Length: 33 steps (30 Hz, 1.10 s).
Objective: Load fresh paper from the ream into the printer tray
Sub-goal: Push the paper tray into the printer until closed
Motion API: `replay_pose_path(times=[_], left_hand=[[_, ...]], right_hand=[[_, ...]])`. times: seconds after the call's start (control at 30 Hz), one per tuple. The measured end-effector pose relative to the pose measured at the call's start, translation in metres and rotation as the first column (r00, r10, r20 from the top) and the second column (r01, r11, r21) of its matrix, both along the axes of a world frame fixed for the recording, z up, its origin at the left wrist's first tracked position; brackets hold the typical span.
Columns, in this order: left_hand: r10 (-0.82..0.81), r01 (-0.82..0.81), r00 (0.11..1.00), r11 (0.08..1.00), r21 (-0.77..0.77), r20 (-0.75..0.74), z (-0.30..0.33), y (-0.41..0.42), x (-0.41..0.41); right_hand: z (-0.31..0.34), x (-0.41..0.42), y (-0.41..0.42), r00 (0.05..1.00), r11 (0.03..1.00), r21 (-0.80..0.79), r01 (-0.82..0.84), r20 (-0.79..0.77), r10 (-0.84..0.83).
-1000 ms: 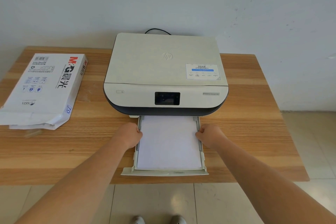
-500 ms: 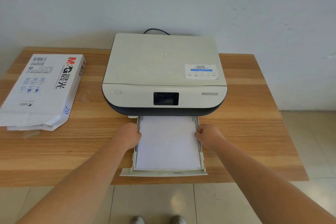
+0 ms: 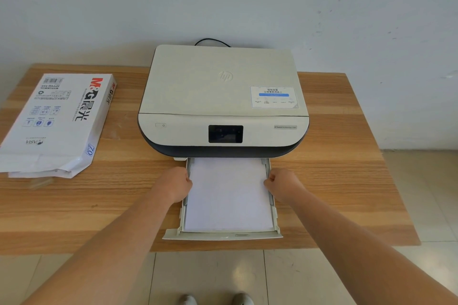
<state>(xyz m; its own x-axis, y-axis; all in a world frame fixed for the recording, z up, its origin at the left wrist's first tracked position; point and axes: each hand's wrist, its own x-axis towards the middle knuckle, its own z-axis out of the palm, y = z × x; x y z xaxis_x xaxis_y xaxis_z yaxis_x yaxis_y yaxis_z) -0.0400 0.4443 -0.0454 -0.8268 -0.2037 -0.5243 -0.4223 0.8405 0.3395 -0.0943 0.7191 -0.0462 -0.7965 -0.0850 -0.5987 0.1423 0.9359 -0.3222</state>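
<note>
A cream and black printer (image 3: 223, 96) stands at the middle of the wooden table (image 3: 334, 181). Its paper tray (image 3: 223, 236) is pulled out toward me and holds a stack of white paper (image 3: 228, 195). My left hand (image 3: 174, 184) is curled against the tray's left side rail, and my right hand (image 3: 282, 184) is curled against the right side rail. How firmly either hand grips the rail is hidden. The opened white ream pack (image 3: 57, 121) lies flat at the table's left, well apart from both hands.
A black cable (image 3: 213, 41) runs behind the printer to the white wall. The tray's front overhangs the table's near edge above a tiled floor (image 3: 421, 205). My shoes (image 3: 215, 299) show at the bottom.
Both hands stay at the tray's side rails. The view has shifted slightly; the tray and paper look unmoved.
</note>
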Motion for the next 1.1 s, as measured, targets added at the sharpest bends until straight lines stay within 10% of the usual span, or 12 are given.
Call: replay_pose_path(times=[1.1], left_hand=[[-0.237, 0.228, 0.957, 0.971, -0.074, -0.17, 0.036, -0.004, 0.036]], right_hand=[[0.036, 0.031, 0.014, 0.991, 0.989, -0.1, -0.112, -0.079, 0.104]])
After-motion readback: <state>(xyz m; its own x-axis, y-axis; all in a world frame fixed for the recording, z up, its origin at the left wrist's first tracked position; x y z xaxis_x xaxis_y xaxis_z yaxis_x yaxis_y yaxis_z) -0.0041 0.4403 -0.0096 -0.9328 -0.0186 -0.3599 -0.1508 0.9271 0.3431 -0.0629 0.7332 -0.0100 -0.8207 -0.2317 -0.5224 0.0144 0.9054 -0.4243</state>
